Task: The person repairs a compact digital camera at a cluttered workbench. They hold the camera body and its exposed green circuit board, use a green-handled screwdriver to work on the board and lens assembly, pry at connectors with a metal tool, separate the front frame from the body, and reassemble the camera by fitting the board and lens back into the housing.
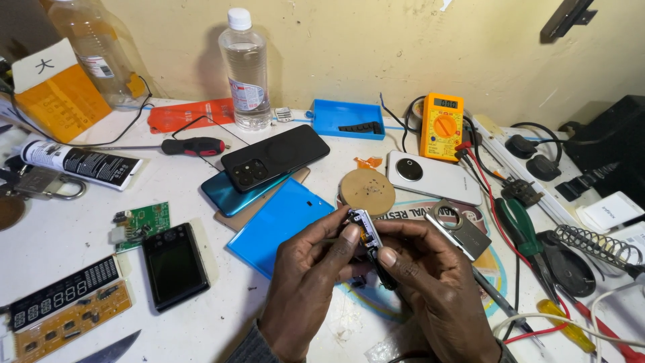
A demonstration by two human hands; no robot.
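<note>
White and cluttered, the table (60, 235) runs back to a yellowish wall. Low in the middle of the head view, the left hand (306, 282) and the right hand (437, 286) meet over the table's front edge, both clamped on a small part (366, 235) of silver and black: the left thumb lies on its upper end, the right thumb presses lower down. Just behind the hands lie a blue cover (279, 225), a round brown disc (367, 191) and a white phone (433, 176). Farther back stand a clear bottle (247, 70), a blue tray (347, 119) and a yellow multimeter (442, 126). A black phone (275, 156) overlaps a teal one (228, 195). Left of the hands lie a black device (175, 265) and a green board (142, 222). Green pliers (524, 232) lie to the right.
</note>
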